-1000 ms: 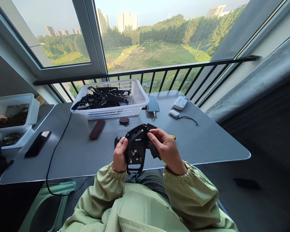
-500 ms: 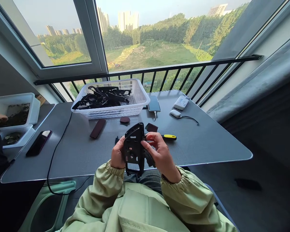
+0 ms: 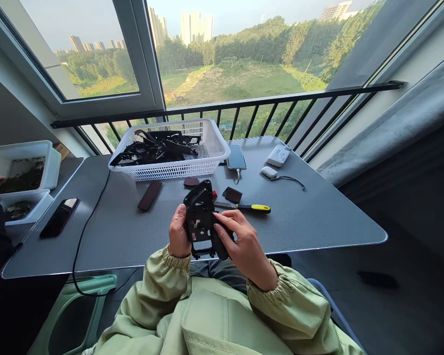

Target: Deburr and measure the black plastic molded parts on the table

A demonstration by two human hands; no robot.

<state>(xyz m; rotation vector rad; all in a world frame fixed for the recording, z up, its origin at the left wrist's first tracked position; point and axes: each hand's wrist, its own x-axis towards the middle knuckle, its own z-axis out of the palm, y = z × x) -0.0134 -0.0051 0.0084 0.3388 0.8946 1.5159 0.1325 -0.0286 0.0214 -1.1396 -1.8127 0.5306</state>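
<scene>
1. Frame (image 3: 206, 217), black plastic, held over near edge of surface (image 3: 307, 224): left hand (image 3: 179, 234) grips its left rim, right hand (image 3: 241, 239) pinches its right side.
2. Slip risk: loose pinch could drop it past that edge.
3. Snap risk: uneven twisting could crack its thin-looking bars.
4. Print on white box (image 3: 278, 156) too small to read; no brand legible.

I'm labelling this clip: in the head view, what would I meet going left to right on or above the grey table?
Dark phone → maroon slab → left hand → black plastic part → right hand → white box.
</scene>
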